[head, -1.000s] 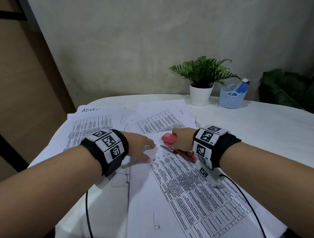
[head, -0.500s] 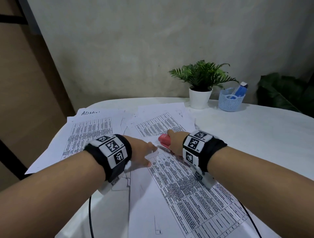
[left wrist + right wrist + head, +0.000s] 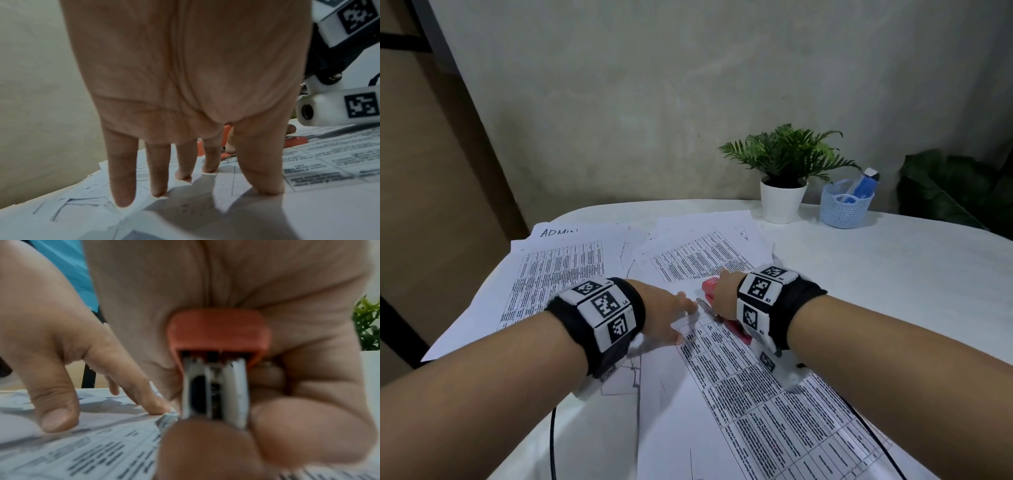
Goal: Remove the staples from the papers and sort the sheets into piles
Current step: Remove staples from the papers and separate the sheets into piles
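We press our left hand (image 3: 671, 313) flat, fingers (image 3: 123, 178) spread, on the stapled sheets (image 3: 756, 394) lying on the table (image 3: 893, 274) — pinning the corner so it won't lift. Our right hand (image 3: 724, 294) is curled round the red stapler (image 3: 218, 340), its metal tip at that corner — likely prying the staple

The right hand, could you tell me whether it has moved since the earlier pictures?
Yes: the right hand has slid slightly left, judged against the white plant pot.
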{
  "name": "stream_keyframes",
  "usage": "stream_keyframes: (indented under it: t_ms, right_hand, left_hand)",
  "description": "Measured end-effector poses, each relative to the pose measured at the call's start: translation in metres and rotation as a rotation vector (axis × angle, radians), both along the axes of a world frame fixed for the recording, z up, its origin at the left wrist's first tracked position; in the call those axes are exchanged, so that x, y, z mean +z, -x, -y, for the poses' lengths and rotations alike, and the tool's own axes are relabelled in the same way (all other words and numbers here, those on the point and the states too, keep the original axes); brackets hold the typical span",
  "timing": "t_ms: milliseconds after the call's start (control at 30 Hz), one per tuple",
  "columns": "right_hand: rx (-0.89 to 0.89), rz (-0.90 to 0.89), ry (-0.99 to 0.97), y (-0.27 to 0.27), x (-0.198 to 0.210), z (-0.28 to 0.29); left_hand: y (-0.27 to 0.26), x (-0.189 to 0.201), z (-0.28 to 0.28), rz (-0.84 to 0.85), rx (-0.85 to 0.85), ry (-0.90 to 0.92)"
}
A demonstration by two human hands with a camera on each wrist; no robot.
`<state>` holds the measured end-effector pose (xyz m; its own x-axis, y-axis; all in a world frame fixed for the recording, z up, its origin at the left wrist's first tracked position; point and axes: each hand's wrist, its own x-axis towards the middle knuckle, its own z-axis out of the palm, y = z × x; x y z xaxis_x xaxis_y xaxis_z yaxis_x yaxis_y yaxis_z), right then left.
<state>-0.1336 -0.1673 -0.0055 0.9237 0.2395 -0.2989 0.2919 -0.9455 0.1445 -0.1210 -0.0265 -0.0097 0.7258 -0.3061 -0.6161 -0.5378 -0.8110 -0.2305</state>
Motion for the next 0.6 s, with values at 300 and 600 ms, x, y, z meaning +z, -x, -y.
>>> stream_keyframes:
  t_ms: [300,600]
  right_hand:
    - [-0.051,0.001,-0.080,-0.013,-0.001,0.003]
    - [0.043,-0.036,0.030,-0.019,-0.005,-0.007]
  left_hand:
    - [-0.001,-0.002,0.004,0.002,-0.031,-0.027]
    - [-0.007,-0.007,-0.001,-0.029,-0.016,-0.013]
